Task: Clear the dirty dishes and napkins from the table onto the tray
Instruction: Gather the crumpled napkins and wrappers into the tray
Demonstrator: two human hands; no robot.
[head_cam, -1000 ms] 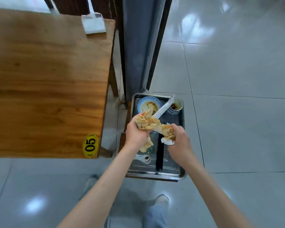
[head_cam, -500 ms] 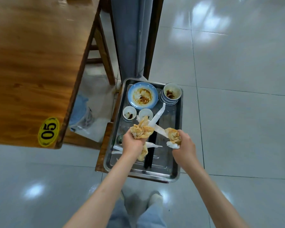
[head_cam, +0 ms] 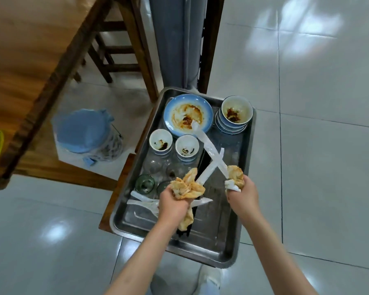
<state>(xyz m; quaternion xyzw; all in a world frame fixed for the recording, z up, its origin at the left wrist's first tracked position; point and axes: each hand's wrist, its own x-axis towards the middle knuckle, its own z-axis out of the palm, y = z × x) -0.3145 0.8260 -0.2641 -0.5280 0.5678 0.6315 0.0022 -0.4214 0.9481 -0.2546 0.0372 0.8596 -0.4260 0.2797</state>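
A stained napkin wad (head_cam: 186, 187) is being gripped in the left hand (head_cam: 172, 206), fingers curled tight round it, above the near half of the metal tray (head_cam: 224, 250). A second stained napkin (head_cam: 235, 174) with a clear wrapper (head_cam: 211, 150) is being pinched in the right hand's (head_cam: 242, 198) closed grip. Dirty plate (head_cam: 188, 114), stacked bowls (head_cam: 234, 114) and cups (head_cam: 160, 141) are being carried in the tray (tabletop (head_cam: 26, 60) at left).

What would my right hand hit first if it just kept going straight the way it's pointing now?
Probably the stack of blue bowls at the far right corner of the metal tray. The right hand, gripping a stained napkin, points that way; its height above the tray is unclear.
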